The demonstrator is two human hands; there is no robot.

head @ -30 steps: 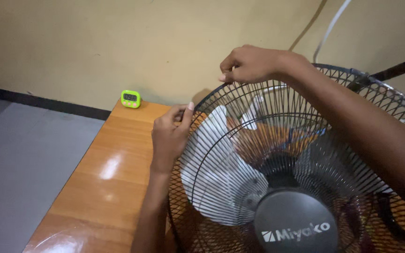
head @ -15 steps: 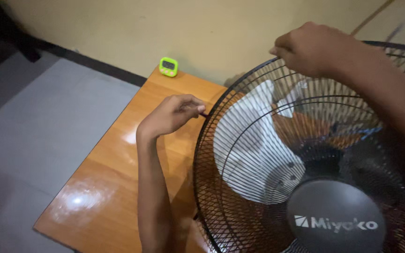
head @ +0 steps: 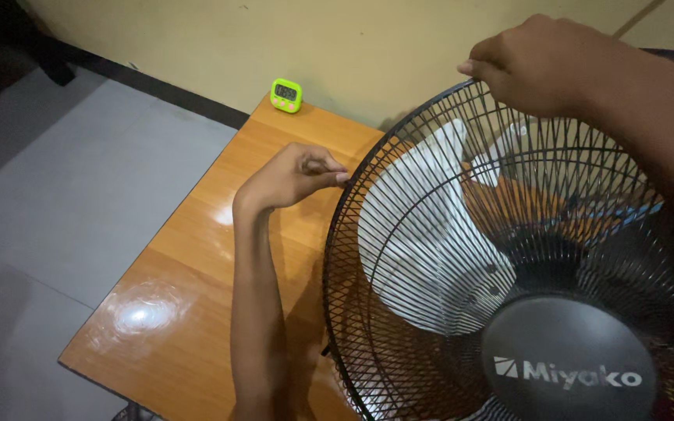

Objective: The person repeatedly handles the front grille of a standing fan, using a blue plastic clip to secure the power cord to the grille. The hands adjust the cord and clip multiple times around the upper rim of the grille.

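Head view: looks down on two bare hands at a fan's wire guard.
Left hand (head: pixel 294 178): fingers curled almost shut, thumb and fingertips pinched at the guard's left rim; whether they grip a clip or the rim wire itself is too small to tell.
Right hand (head: pixel 544 66): closed over the top rim, fingers hooked around the outer ring, forearm running off to the right.
Guard (head: pixel 399 312): black wire cage, round, standing on the table and filling the right half of the frame, with a dark grey hub cap (head: pixel 569 366) at its centre.
Blades (head: pixel 431 242): pale translucent plastic, inside the cage, untouched.
Handling: the guard is probably light and springy; thin radial wires would likely bend if squeezed, so the stiffer outer ring, where both hands already are, looks the best place to hold. The blades look brittle at the edges.
Table (head: pixel 196 257): glossy orange-brown wood against a yellow wall, probably slick under the fan.
Timer (head: pixel 286 95): small green one at the table's far edge, well apart from both hands.
Floor (head: pixel 56 203): grey tiles to the left.
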